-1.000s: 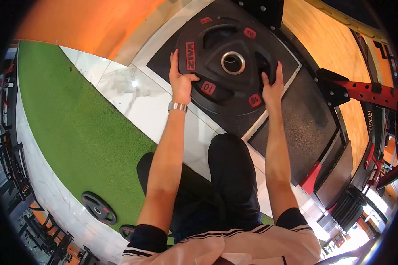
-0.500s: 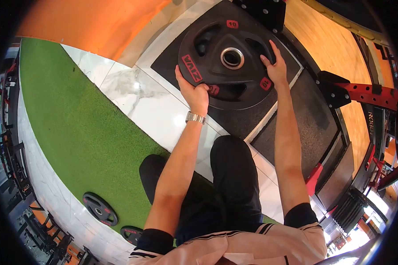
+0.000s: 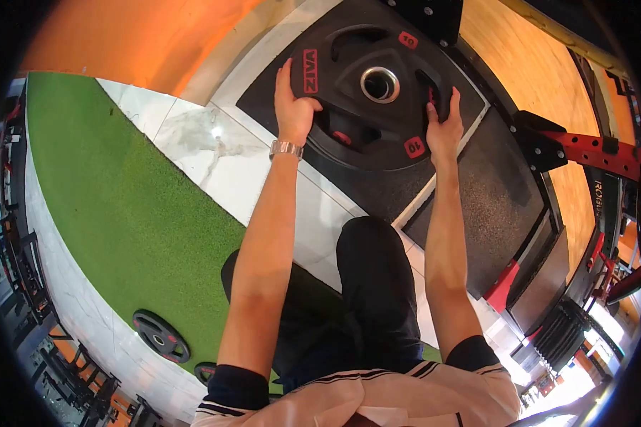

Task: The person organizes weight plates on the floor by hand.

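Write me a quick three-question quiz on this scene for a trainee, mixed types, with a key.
1. Multiple choice: which word is on the weight plate, in the panel beside the left hand?
A) IRON
B) ZIVA
C) POWER

2. True or false: a silvery band circles the left wrist.

3. Fill in the colour: the turf on the left of the picture is ____.

Key:
1. B
2. True
3. green
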A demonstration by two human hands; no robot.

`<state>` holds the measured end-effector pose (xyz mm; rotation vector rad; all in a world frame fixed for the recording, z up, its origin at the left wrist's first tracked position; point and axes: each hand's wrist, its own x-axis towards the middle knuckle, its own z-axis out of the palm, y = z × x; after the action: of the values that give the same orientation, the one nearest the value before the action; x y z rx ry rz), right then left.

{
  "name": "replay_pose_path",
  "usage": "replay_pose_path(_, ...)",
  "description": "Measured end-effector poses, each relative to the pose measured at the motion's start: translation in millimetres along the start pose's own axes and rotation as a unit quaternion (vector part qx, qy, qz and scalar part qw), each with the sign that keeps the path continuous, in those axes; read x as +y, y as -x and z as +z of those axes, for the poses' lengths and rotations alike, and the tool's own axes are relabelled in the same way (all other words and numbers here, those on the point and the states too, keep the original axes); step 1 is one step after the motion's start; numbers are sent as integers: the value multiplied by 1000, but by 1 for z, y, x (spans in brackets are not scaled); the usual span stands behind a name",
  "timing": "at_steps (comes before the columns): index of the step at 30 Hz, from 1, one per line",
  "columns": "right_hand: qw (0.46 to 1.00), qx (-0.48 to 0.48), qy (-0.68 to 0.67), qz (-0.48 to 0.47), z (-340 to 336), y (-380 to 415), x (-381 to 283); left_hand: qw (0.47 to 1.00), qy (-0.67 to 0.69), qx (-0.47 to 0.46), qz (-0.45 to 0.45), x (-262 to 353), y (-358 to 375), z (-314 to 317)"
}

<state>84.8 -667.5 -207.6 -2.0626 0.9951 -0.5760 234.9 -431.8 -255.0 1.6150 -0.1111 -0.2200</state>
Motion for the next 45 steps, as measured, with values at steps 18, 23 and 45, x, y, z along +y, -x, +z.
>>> replay_pose_path(18, 996, -73, 4, -50, 5, -51, 16, 998, -15, 52, 24, -8, 24, 10)
replay_pose_path(23, 997, -74, -10, -31, 2, -44, 13, 998, 37, 13, -46, 5, 22, 2)
replay_pose_path(45, 921, 40, 210, -324, 13, 9, 19, 996, -5, -79, 48, -1, 28, -15)
